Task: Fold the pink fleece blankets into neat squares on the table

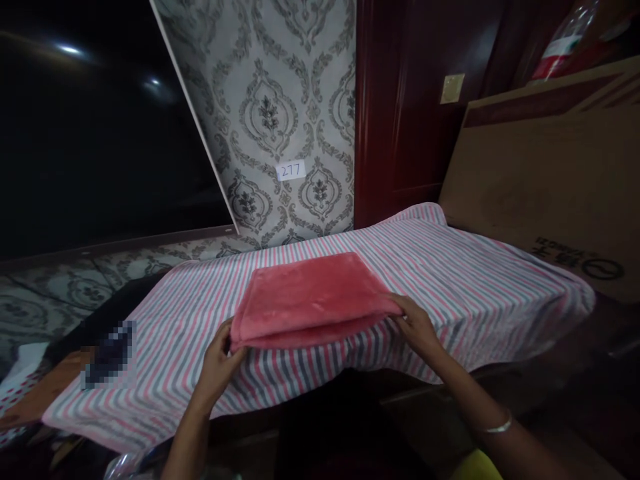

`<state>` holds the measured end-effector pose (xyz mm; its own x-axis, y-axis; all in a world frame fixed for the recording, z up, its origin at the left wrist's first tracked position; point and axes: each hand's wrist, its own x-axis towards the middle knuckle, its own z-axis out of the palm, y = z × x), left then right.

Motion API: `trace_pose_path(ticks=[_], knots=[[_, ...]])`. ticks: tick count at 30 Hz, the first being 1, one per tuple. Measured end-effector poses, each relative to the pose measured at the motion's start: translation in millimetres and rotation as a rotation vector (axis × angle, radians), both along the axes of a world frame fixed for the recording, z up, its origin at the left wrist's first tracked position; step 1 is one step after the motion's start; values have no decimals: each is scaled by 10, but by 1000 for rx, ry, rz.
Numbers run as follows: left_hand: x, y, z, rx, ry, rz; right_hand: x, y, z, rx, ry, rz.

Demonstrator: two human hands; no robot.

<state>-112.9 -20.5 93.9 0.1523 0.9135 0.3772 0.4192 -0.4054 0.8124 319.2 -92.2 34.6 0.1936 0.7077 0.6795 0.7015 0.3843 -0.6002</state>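
A pink plush cloth (310,293), folded into a rough rectangle, lies on a striped cover (480,267) spread over a table. Its near edge sags a little over the front edge of the table. My left hand (219,353) pinches the near left corner between thumb and fingers. At the near right corner, my right hand (415,323) grips the cloth in the same way, with some fingertips hidden beneath it. Both hands are closed on the one cloth.
A large dark screen (100,133) stands at the back left. On the right, a big cardboard box (545,167) rests beside the table, with a plastic bottle (563,47) behind its top. A blurred-out patch (109,355) covers something near the left edge.
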Motion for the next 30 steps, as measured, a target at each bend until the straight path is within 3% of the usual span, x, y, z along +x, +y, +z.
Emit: trace_pose_path(ticks=[3, 7, 9, 12, 17, 21, 24, 26, 30], knots=[[-22, -79, -68, -33, 5, -26, 49, -89, -28, 19, -55, 28], [-139, -179, -373, -117, 15, -8, 80, -217, -324, -39, -132, 123], [-181, -217, -435, -123, 32, -5, 98, -263, -410, -73, -141, 145], [-170, -241, -339, -54, 100, 8, 144, -304, -379, -125, -135, 176], [-66, -215, -13, 97, 174, 52, 197, -306, -163, -163, -114, 181], [-15, -142, 279, 88, 134, 39, 184, -183, 133, -140, 38, 155], [79, 40, 573, -35, 35, 31, 171, 67, 529, -230, 292, 201], [187, 253, 792, -101, -75, 34, 163, 329, 855, -254, 456, 253], [477, 815, 1208, -66, -399, 28, 156, 1036, 1464, -95, 687, 335]])
